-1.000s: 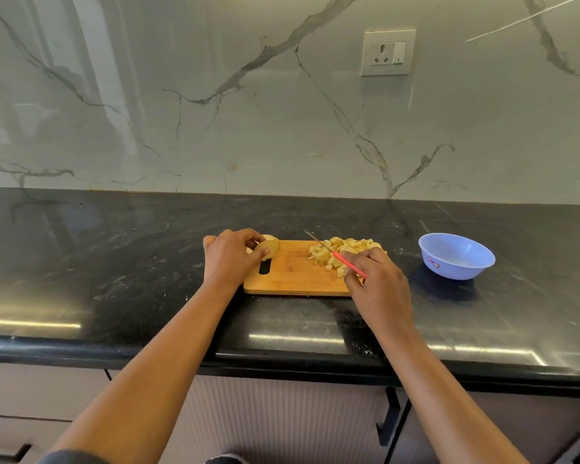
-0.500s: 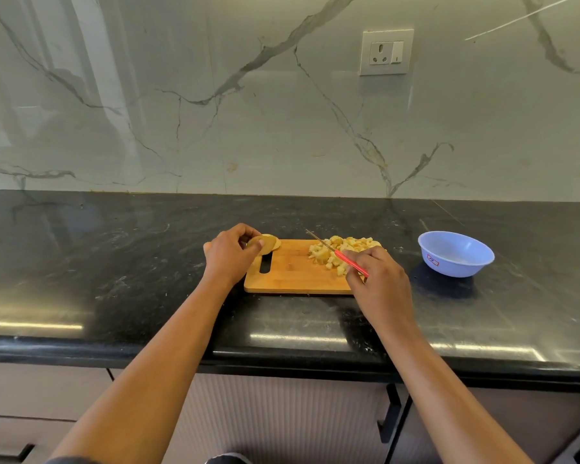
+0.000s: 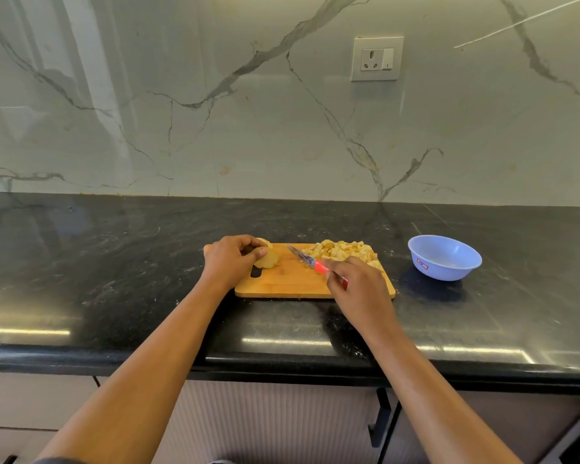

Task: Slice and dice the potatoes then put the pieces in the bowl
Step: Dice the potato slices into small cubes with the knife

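While the left hand [image 3: 230, 262] clasped the potato half [image 3: 268, 258] at the nine o'clock end of the board [image 3: 282, 284], I saw the right hand [image 3: 359, 289] gripping the knife [image 3: 310, 261], its blade aimed toward ten o'clock, tip near that piece.

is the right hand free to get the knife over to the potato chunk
Probably yes: only bare cutting board lies between the knife in the right hand and the potato chunk the left hand holds.

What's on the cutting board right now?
A diced potato pile at its right, a potato chunk gripped by the left hand, the knife in the right hand. Hands cover parts of the board.
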`<state>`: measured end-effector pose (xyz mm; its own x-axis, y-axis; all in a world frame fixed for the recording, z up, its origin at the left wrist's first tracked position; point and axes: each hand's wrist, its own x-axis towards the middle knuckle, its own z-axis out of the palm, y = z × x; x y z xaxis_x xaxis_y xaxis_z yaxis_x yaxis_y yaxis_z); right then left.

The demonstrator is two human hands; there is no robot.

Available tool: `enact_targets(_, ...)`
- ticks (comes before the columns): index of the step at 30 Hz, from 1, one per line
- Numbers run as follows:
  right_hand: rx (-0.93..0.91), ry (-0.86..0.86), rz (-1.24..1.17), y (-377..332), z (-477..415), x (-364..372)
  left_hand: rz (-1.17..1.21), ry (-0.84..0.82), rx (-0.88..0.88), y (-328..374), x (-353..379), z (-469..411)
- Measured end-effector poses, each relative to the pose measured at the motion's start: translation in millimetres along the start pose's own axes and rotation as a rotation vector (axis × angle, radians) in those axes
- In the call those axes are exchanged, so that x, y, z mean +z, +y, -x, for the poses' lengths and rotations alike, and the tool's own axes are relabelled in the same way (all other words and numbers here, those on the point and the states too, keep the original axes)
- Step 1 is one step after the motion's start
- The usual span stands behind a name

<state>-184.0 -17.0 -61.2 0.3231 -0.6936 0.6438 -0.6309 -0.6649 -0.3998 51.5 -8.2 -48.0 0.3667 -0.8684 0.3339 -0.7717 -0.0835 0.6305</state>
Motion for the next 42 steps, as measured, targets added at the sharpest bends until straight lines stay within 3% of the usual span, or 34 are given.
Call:
enact_targets(5,-0.030,0.019,-0.026,0,1,1,-0.040,-0.023,0.040,5,5,-1)
enact_targets(12,-0.051,-0.089,0.049,-3,1,3,-0.118,-0.007,0.028,4,5,-1)
enact_targets(16,-0.044,-0.119,0.079,-4,1,2,0.010,0.111,-0.013,2,-1,0)
enact_targets(24,0.007,-0.015,0.056,-7,5,-1,0.314,0.296,-0.097,-3,-13,4)
enact_targets(28,-0.007,-0.078,0.038,-20,3,5,0.424,0.324,-0.134,-9,-19,8)
enact_targets(31,-0.016,-0.108,0.029,-32,0,13,0.513,0.230,-0.118,-8,-21,10)
enact_targets(35,0.051,-0.029,0.055,-30,2,10,0.478,-0.028,-0.049,7,-22,20)
enact_targets(39,0.153,0.055,0.041,-21,8,-3,0.214,-0.283,0.084,20,-12,26)
enact_targets(42,0.183,0.055,0.022,-20,11,-10,0.077,-0.284,0.165,31,-7,29)
